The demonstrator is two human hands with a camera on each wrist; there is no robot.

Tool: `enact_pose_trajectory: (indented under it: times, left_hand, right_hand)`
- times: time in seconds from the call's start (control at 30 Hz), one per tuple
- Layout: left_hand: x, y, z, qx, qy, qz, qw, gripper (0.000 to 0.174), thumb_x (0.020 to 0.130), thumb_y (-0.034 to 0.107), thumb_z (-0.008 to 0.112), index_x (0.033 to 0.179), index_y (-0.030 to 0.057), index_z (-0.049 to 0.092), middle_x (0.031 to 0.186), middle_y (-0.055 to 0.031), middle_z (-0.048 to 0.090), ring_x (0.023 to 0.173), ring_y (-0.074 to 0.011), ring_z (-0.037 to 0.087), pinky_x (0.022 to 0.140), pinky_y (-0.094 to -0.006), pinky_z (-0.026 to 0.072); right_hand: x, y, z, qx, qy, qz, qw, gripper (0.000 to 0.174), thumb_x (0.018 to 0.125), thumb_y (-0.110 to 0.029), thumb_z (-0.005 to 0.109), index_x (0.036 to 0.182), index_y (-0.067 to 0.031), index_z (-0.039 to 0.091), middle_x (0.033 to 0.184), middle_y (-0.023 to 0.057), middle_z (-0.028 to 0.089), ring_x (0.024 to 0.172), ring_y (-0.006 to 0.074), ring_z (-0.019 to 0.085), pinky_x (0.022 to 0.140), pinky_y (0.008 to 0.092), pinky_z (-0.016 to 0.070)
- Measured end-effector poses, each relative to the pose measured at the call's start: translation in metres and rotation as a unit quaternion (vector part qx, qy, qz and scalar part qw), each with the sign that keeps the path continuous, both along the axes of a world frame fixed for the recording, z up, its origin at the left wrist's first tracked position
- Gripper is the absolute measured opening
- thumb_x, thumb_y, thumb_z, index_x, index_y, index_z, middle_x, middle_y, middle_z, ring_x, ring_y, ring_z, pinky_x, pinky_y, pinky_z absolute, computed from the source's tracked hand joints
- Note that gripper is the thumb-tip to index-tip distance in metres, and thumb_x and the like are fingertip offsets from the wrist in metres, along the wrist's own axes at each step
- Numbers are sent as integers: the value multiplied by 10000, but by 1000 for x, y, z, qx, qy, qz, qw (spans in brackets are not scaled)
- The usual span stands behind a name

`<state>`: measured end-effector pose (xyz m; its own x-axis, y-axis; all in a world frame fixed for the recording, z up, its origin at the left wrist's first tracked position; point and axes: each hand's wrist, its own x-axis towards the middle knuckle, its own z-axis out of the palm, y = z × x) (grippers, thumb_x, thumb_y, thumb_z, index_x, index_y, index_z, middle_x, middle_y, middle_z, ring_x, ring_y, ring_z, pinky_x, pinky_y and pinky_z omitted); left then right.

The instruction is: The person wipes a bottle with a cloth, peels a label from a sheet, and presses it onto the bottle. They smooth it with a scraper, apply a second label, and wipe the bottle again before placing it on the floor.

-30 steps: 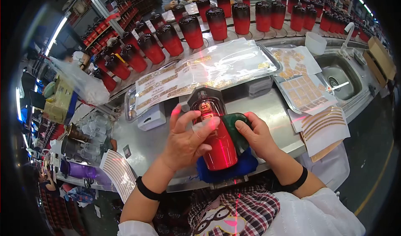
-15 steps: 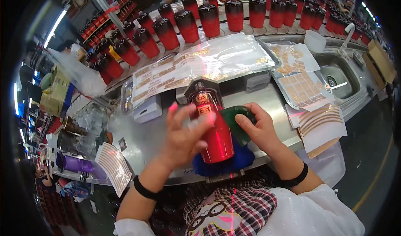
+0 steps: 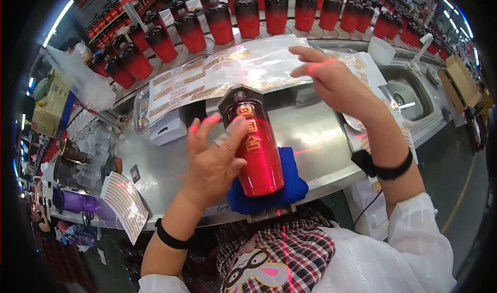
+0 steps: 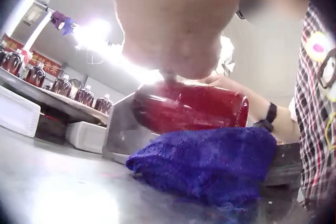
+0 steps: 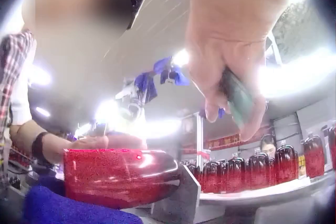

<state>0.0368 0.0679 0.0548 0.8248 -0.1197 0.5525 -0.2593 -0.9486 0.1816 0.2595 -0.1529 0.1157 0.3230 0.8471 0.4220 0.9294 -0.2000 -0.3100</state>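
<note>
A glossy red bottle (image 3: 263, 163), dark toward its neck and marked with gold characters, lies on a blue cloth (image 3: 294, 181). Its neck end rests at a grey angled holder (image 3: 223, 105). My left hand (image 3: 212, 171) is at the bottle's left side with fingers loosely spread, and its index finger, wrapped in white tape, lies over the bottle. Raised to the right, my right hand (image 3: 339, 86) is above the edge of the sheet-covered tray. In the right wrist view it holds a flat green scraper (image 5: 240, 103) between thumb and fingers; the head view hides the scraper.
Clear sheets with gold decals (image 3: 207, 80) cover a metal tray behind the bottle. Beyond it, red-and-black bottles (image 3: 246, 18) line a curved conveyor. A sink (image 3: 409, 91) is at the right. A striped decal sheet (image 3: 124, 205) and glassware (image 3: 88, 163) lie at left.
My right hand has left the bottle's right side and moved up and right, taking the green scraper along. My left hand stays beside the bottle.
</note>
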Motion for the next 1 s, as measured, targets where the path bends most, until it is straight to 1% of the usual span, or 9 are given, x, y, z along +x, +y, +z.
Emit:
enact_pose_trajectory:
  times: [0.17,0.23,0.4,0.47,0.6,0.67,0.77,0.8,1.0]
  left_hand:
    - [-26,-18,-10,-38,29,9,999,533,999,469,457,1400,130,544,1283,-90,648,1321,-333,407,1153,-529,190]
    - [-31,-25,-14,-87,28,19,996,532,1001,473,453,1393,127,552,1288,-88,646,1320,-333,407,1153,-527,194]
    - [-36,-30,-25,-146,32,27,988,559,1007,499,427,1361,92,572,1302,-108,630,1322,-349,408,1139,-536,234]
    - [-36,-28,-29,-134,31,15,990,580,1005,509,427,1343,61,575,1289,-138,625,1310,-374,418,1115,-551,276]
    - [-35,-24,-39,-152,13,-14,988,573,995,499,463,1328,47,579,1281,-167,612,1290,-399,437,1107,-560,289]
    - [-33,-27,-40,-203,-2,-14,979,516,996,476,475,1326,98,597,1252,-107,642,1279,-378,444,1110,-556,278]
    - [-32,-29,-44,-231,-9,-12,973,488,989,465,494,1317,124,611,1240,-98,638,1268,-365,453,1097,-554,295]
    - [-32,-28,-45,-232,-9,-12,973,487,985,466,500,1313,124,614,1242,-109,628,1266,-364,456,1091,-555,306]
    - [-33,-29,-50,-235,-20,-2,972,490,967,469,533,1309,128,618,1308,-226,524,1251,-361,467,1071,-547,336]
  right_hand:
    - [75,128,-28,-248,-72,-44,965,673,779,128,508,1365,-195,578,1485,137,435,1286,391,474,1067,444,432]
    - [91,172,-45,-302,-86,-59,948,585,901,-31,505,1436,-268,487,1401,113,503,1355,343,412,1040,561,428]
    - [107,194,-75,-363,-68,-90,925,475,956,-223,516,1427,-181,471,1370,99,525,1338,323,426,1020,580,409]
    - [123,176,-86,-365,-45,-106,924,452,945,-285,566,1344,-77,528,1339,115,548,1314,319,448,988,574,419]
    - [117,122,-39,-447,-95,-161,875,314,916,-213,597,1193,-72,647,1282,119,584,1246,325,502,973,555,448]
    - [123,108,-34,-444,-124,-159,873,280,880,-72,573,1119,-124,707,1234,84,603,1209,329,524,955,514,488]
    - [153,97,-52,-310,-92,-121,939,353,860,-29,568,1150,-173,707,1229,65,602,1212,332,518,951,492,500]
    - [154,98,-53,-309,-97,-112,940,414,837,-12,573,1172,-216,704,1246,58,596,1214,330,512,962,477,499]
    - [153,107,-52,-358,-75,-137,920,475,812,18,560,1209,-208,693,1277,78,583,1245,320,501,969,504,494]
